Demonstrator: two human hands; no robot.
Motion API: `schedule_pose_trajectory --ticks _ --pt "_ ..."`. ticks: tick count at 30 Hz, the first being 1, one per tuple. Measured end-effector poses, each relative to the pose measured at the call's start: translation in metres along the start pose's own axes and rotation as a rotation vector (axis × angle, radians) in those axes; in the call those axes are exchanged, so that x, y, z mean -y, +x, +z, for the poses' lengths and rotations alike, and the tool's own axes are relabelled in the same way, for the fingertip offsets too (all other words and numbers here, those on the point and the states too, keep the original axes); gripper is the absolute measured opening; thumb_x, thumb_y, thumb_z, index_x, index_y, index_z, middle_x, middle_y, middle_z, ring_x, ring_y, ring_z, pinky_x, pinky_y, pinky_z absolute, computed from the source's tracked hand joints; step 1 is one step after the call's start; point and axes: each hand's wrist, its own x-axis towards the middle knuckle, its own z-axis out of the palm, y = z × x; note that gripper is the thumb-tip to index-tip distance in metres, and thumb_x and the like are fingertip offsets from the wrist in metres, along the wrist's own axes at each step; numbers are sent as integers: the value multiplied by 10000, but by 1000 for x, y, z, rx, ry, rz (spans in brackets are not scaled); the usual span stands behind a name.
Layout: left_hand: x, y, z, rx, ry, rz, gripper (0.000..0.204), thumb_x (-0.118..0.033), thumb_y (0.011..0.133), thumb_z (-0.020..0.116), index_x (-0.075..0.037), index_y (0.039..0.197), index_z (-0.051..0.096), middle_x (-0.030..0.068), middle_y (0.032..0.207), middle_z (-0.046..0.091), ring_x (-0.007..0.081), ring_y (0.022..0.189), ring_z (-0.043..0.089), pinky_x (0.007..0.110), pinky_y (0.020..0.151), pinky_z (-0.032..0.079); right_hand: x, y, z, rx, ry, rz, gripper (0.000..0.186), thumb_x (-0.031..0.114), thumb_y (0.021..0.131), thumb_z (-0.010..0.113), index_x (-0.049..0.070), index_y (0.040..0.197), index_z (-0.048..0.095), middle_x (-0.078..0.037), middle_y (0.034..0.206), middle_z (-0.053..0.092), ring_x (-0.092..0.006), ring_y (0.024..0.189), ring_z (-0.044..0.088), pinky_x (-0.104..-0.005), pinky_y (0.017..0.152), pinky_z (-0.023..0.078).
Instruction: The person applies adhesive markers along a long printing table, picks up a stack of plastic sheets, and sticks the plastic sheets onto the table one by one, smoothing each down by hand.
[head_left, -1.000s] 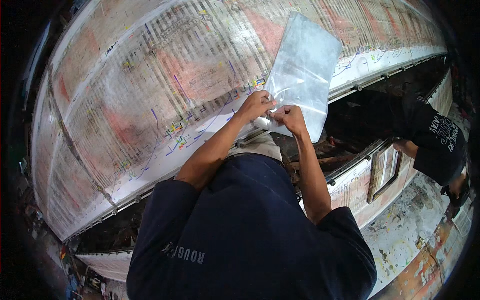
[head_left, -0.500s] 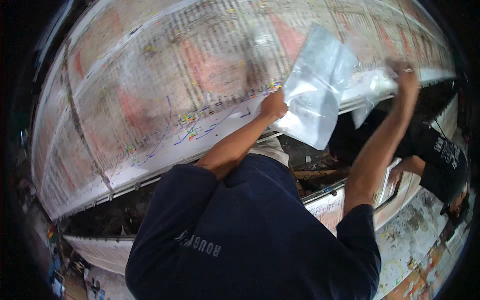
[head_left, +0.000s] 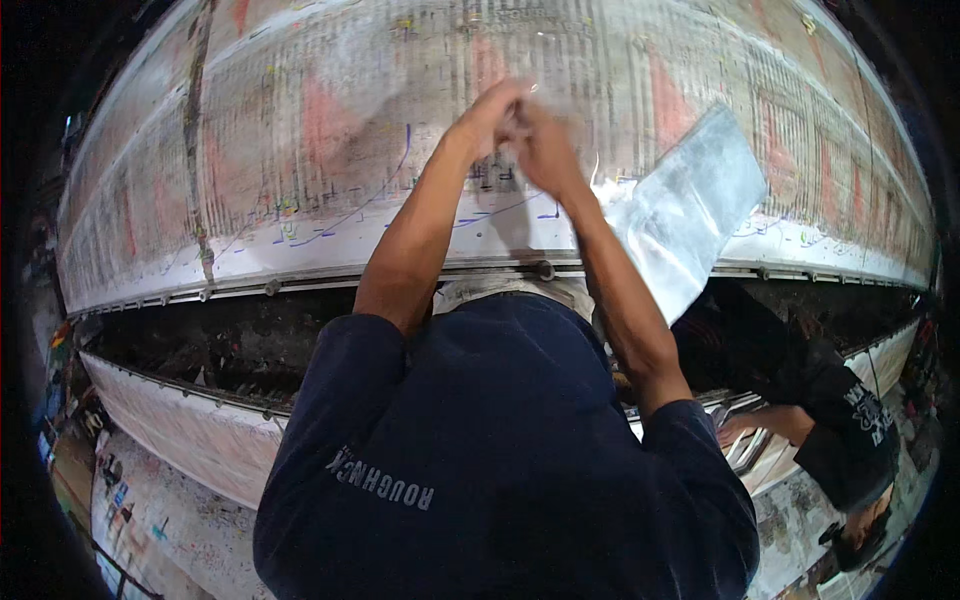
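My left hand (head_left: pixel 488 118) and my right hand (head_left: pixel 548 152) meet over the long stained table (head_left: pixel 370 110), in front of me. The left one's fingers are closed in toward the right hand, and what lies between them cannot be made out. Motion smears the right hand's fingers. A tiny shiny glint shows at the fingertips. To the right of my right forearm lies a large sheet of clear, glossy plastic (head_left: pixel 700 205), flat like a bag. Its lower corner hangs over the table's near edge, and neither hand touches it.
Blue pen lines and bits of coloured tape mark the table's white near border (head_left: pixel 350 245). A metal rail with knobs (head_left: pixel 545 270) runs along that edge. Behind me stands a second long table (head_left: pixel 190 440). Another person in black (head_left: pixel 850 430) bends over at the right.
My left hand has left the plastic sheet and moved up and left. My right hand has swung in from the far right to meet it. The clear plastic at the right hand no longer shows.
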Motion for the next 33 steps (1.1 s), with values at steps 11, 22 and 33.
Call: schedule_pose_trajectory --ticks 11,22,33 --pt "39 -53 -103 -306 315 -37 219 -83 951 535 -32 1156 596 150 874 711 241 720 687 399 661 544 -86 -60 -18 12 181 831 394 262 867 739 -97 1023 688 -145 892 710 -203 799 660 -328 721 514" --pt "51 -71 -130 -607 1305 -2 358 -433 816 765 -77 839 744 170 893 725 369 874 690 463 759 521 -77 -45 -6 161 -440 501 270 300 775 698 51 873 738 -191 842 719 -374 802 702 -459 749 547" --pt "56 -75 -143 -713 1155 124 279 -315 835 761 -47 812 687 161 850 716 351 815 679 448 724 508 -58 -44 -2 151 -417 651 399 465 735 792 81 825 732 -151 789 710 -345 780 687 -468 712 510"
